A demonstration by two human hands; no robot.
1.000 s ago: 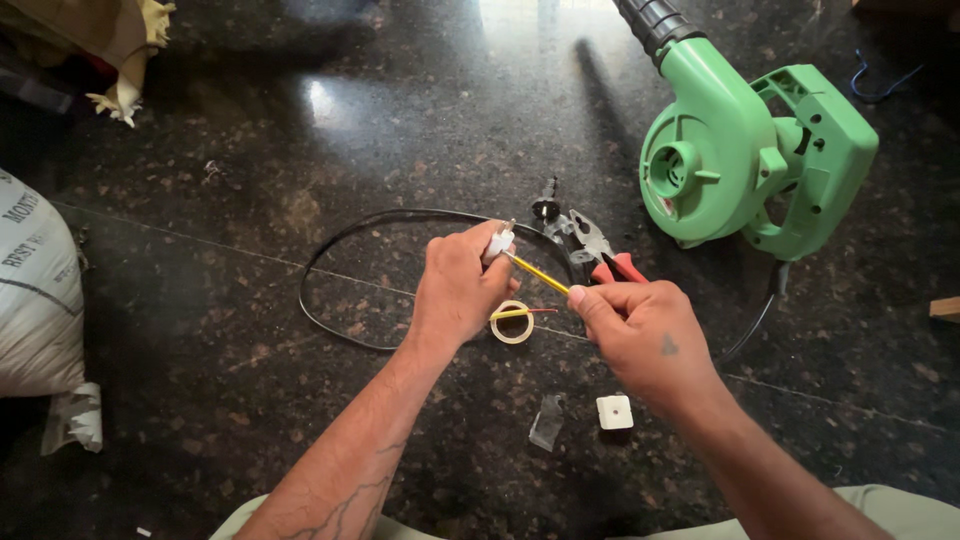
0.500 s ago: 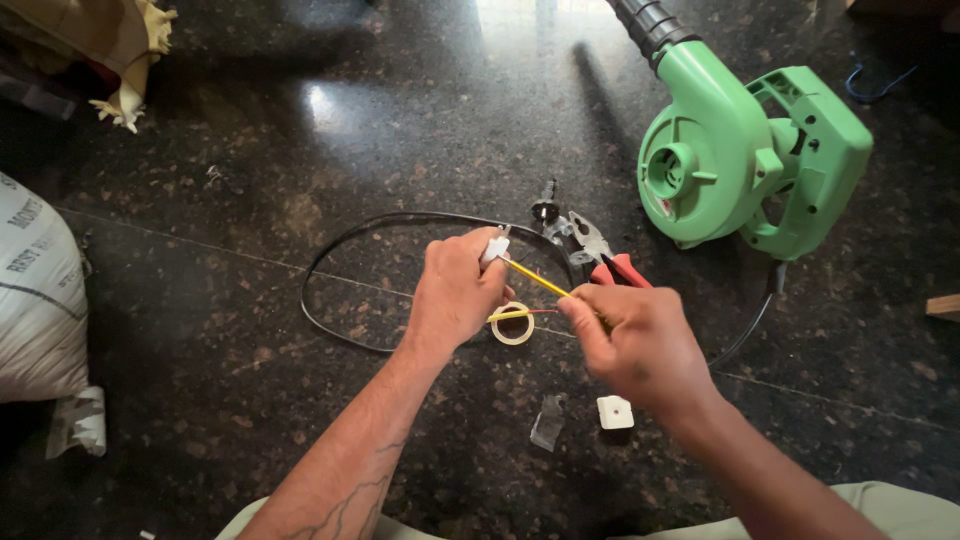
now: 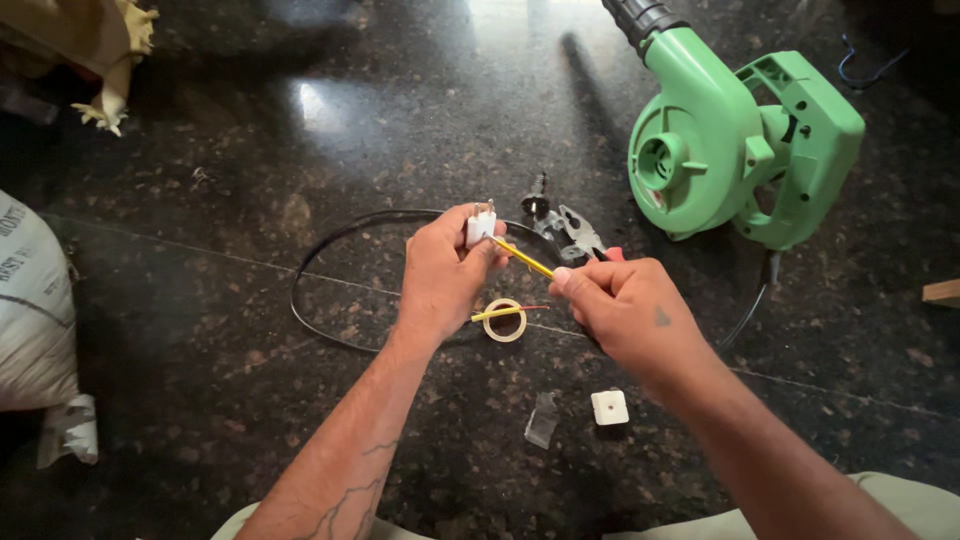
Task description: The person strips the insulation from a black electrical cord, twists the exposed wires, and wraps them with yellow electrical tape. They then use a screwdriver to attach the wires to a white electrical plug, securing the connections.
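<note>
White plug body, held up in the left hand above the floor's middle, meets a yellow screwdriver gripped by the right hand; its white cover lies apart, so assembly looks unfinished.

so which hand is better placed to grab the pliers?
Right. The right hand sits just below the pliers, nearly touching their red handles, and holds only a yellow tool. The left hand is farther off and pinches the white plug.
</note>
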